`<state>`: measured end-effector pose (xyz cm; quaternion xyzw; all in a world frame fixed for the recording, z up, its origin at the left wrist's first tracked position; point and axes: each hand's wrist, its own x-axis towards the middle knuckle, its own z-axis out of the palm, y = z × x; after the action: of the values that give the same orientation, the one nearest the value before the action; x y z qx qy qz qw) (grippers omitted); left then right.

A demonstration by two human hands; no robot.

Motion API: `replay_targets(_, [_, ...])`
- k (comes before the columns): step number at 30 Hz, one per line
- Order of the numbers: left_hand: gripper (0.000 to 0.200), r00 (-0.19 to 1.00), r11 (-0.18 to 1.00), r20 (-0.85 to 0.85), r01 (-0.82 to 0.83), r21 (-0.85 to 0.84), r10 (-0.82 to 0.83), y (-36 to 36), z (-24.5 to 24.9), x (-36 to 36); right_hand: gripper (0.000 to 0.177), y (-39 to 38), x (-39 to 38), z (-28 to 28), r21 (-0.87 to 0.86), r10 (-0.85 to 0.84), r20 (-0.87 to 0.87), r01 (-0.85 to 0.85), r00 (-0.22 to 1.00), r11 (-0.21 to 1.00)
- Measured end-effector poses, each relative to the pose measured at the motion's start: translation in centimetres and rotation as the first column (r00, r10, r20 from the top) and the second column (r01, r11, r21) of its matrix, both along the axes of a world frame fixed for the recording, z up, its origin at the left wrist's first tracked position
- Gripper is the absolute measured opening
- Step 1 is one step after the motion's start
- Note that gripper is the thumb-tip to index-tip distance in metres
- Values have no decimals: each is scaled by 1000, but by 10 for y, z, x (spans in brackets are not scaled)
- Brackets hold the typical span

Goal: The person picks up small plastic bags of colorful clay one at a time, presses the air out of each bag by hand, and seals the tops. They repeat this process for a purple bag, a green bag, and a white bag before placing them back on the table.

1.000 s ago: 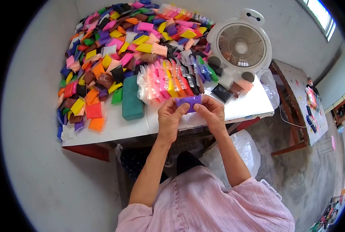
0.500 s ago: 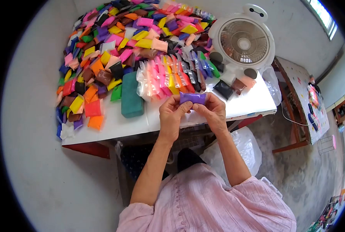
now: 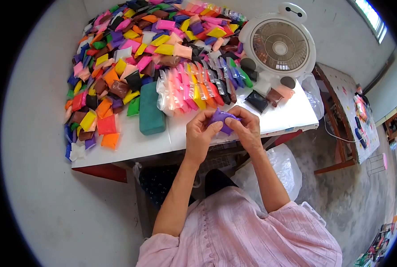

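A small purple packet (image 3: 225, 119), soft-looking and in shiny clear wrap, is pinched between both hands at the table's front edge. My left hand (image 3: 200, 131) grips its left end with thumb and fingers. On the right end, my right hand (image 3: 246, 129) is closed with the thumb pressed over the packet. The packet looks bent and tilted. Just beyond my hands lie neat rows of coloured packets (image 3: 198, 86), pink, yellow, red, black and blue among them. A green block (image 3: 152, 109) stands left of these rows.
A large heap of coloured packets (image 3: 118, 66) covers the table's back and left. At the back right stands a white fan (image 3: 280, 46). Black (image 3: 256, 102) and brown packets (image 3: 274, 97) lie right of my hands. Below the white tabletop (image 3: 131, 144) is a clear plastic bag (image 3: 280, 171).
The purple packet was held level and stretched out between my hands; now it is bent and tilted. My fingers have shifted on it, with both hands still holding.
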<state>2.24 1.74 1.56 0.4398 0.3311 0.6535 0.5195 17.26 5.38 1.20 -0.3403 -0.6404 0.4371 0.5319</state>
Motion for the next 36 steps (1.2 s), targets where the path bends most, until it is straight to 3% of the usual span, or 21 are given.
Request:
replay_targets(6, [21, 999, 1000, -32, -19, 21, 20, -3, 1, 1, 10, -3, -3, -2, 92, -49, -26, 51, 998, 994])
replay_targets(12, [20, 999, 997, -13, -31, 67, 32, -4, -3, -1, 14, 2, 0, 5, -54, 104, 55, -101, 993, 993])
replay_targets(21, [17, 987, 997, -158, 16, 71, -4, 0, -3, -1, 13, -1, -5, -3, -2, -15, -60, 15, 998, 1000])
replay_targets(30, [15, 976, 999, -215, -22, 34, 29, 0, 0, 2, 15, -4, -9, -6, 203, -132, -39, 138, 990, 970])
replay_targets(32, [15, 970, 996, -224, -94, -4, 91, 0, 2, 6, 17, -3, -12, -7, 218, -178, -54, 186, 983, 958])
replay_targets(36, [15, 979, 997, -190, -74, -15, 70, 2, -1, 4, 17, -3, -11, -2, 194, -189, 1, 186, 982, 963])
